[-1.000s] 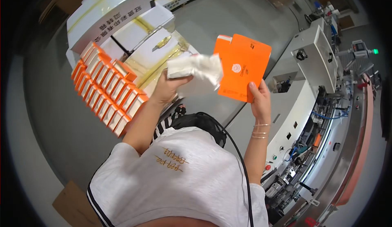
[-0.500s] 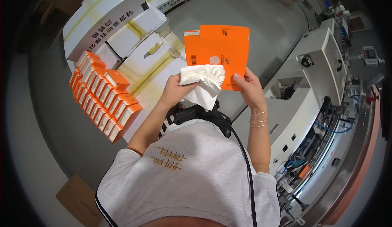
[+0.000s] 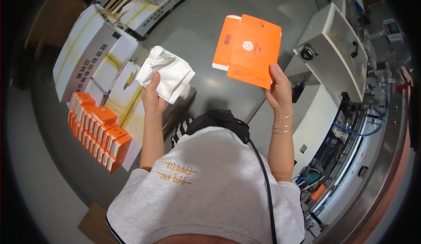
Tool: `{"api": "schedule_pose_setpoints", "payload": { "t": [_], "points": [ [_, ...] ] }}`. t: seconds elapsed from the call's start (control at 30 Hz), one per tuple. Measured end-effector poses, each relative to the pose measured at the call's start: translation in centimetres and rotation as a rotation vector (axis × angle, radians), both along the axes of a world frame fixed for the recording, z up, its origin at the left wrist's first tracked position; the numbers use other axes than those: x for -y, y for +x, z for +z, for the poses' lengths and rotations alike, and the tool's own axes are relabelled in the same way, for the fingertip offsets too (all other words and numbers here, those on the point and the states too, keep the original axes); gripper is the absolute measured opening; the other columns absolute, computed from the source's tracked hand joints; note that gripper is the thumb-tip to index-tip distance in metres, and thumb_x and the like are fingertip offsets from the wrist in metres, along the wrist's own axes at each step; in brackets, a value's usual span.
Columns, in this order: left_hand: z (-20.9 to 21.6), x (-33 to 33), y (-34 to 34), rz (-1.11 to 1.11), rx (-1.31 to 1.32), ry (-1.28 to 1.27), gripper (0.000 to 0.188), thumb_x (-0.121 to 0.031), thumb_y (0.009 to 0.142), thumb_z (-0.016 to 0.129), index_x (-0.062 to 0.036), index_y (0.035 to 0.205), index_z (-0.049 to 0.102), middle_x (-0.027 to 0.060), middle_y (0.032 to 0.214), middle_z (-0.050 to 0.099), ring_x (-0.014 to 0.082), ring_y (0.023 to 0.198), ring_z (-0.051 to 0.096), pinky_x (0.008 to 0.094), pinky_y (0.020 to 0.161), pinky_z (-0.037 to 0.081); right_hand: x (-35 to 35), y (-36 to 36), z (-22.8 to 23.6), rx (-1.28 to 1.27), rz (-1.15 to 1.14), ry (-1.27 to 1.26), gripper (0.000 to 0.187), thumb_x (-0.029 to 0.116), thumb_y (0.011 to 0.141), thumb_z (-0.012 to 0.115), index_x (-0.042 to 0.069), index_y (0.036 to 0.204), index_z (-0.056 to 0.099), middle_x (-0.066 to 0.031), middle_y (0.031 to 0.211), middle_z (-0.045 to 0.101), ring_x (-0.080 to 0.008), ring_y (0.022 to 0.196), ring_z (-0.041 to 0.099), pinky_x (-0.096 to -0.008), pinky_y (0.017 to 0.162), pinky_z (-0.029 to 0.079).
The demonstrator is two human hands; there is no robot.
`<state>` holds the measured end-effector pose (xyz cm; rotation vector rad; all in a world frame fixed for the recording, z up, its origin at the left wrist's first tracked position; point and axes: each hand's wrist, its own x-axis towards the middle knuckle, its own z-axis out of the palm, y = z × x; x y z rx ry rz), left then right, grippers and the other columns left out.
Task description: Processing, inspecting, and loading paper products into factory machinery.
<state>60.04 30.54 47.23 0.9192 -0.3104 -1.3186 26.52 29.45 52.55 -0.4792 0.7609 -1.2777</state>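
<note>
My left hand (image 3: 153,96) grips a crumpled white paper bundle (image 3: 168,75), thumb laid over its near edge. Out to the right, my right hand (image 3: 279,86) pinches the lower right corner of a flat orange carton (image 3: 252,46) between thumb and fingers. The carton is held up over the floor, its printed face toward me and a side flap sticking out on its left. A wide gap separates the carton and the paper. Rows of small orange-and-white boxes (image 3: 98,128) stand at lower left, apart from my left hand.
White cartons (image 3: 83,53) with yellow tape are stacked at left, a yellow cutter (image 3: 130,80) lying on one. A long machine (image 3: 324,125) with a raised clear-panelled cover (image 3: 346,51) runs along the right. Grey floor (image 3: 206,46) lies between. A brown cardboard piece (image 3: 94,222) is at lower left.
My hands have moved apart: the left carried the white paper leftward, the right lifted the orange carton up and right, tilting it. The view has also turned a little.
</note>
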Motion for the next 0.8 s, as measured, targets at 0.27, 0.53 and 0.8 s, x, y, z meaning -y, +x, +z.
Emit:
{"api": "schedule_pose_setpoints", "payload": {
  "t": [0.27, 0.53, 0.8],
  "points": [
    [2.9, 4.1, -9.7, -0.149, 0.289, -0.007, 0.034, -0.004, 0.078, 0.064, 0.0009, 0.11, 0.055, 0.008, 0.104, 0.06, 0.017, 0.095, 0.057, 0.0278, 0.083, 0.045, 0.8, -6.1, 0.5, -0.035, -0.194, -0.034, 0.03, 0.02, 0.095, 0.039, 0.0, 0.116, 0.048, -0.0025, 0.103, 0.058, -0.0077, 0.085, 0.057, -0.0203, 0.067, 0.047],
    [4.2, 9.0, -13.9, -0.288, 0.584, -0.082, 0.026, -0.002, 0.077, 0.065, 0.0013, 0.102, 0.061, 0.0062, 0.098, 0.063, 0.0127, 0.089, 0.058, 0.0253, 0.081, 0.044, 4.5, -9.8, 1.4, 0.046, -0.298, -0.02, 0.031, 0.02, 0.095, 0.039, 0.0, 0.118, 0.046, -0.0039, 0.109, 0.056, -0.0094, 0.093, 0.056, -0.0219, 0.072, 0.047],
    [7.1, 18.8, -17.7, -0.772, 1.183, -0.86, 0.026, -0.004, 0.073, 0.063, -0.0046, 0.099, 0.065, 0.014, 0.127, 0.048, 0.031, 0.125, 0.038, 0.0374, 0.099, 0.034, 14.6, -11.7, 1.4, -0.102, -0.337, -0.036, 0.034, 0.02, 0.095, 0.04, -0.001, 0.122, 0.044, -0.0049, 0.113, 0.055, -0.0088, 0.095, 0.054, -0.0211, 0.074, 0.045]
  ]
}}
